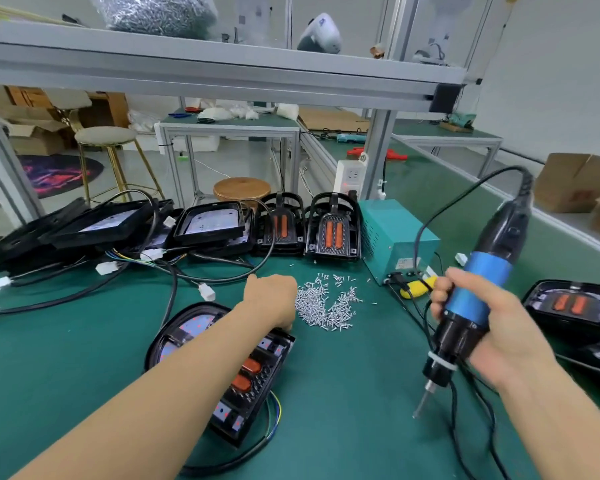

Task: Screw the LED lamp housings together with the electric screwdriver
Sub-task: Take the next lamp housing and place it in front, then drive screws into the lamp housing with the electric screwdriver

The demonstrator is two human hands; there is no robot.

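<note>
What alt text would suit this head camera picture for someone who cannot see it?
A person's right hand grips a blue and black electric screwdriver above a green work mat, while the left hand reaches to a pile of small silver screws, over a black LED lamp housing.

Blue-and-black screwdriver (476, 299), silver screws (326, 306), green mat (343, 410), orange-slotted black housing (246, 379)

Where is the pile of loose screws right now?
The screws lie on the green mat mid-table, just right of the left hand and in front of the teal power box.
</note>
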